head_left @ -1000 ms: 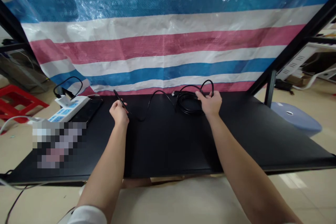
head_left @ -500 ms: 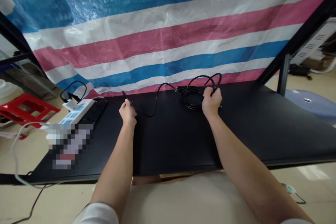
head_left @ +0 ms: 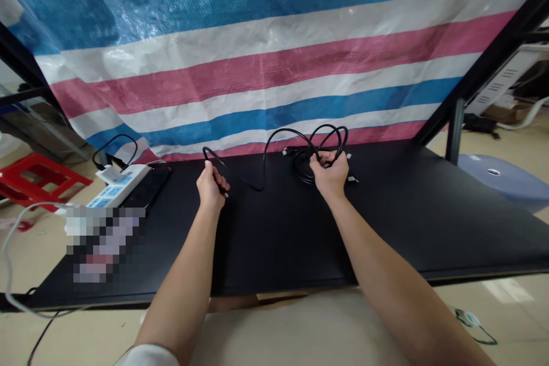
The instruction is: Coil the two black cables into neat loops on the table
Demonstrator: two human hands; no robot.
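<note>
In the centre-left of the frame, left hand [head_left: 213, 184] clenched on one end of the thin black cable [head_left: 285, 130]; right of centre, right hand [head_left: 330, 174] pinching raised loops, apparently of the same length. Best to feed slack in gently from the left, match each loop's size, and roll the cable slightly to avoid kinks. Mind the flat coil [head_left: 302, 175] just below, overlapped by the right hand; hard to tell whether joined to those loops. Underneath, smooth, matt-black table [head_left: 278, 246]; above, round, glossy, springy-looking loops; beyond, across the upper frame, creased, shiny striped sheet [head_left: 240, 83] of woven plastic.
</note>
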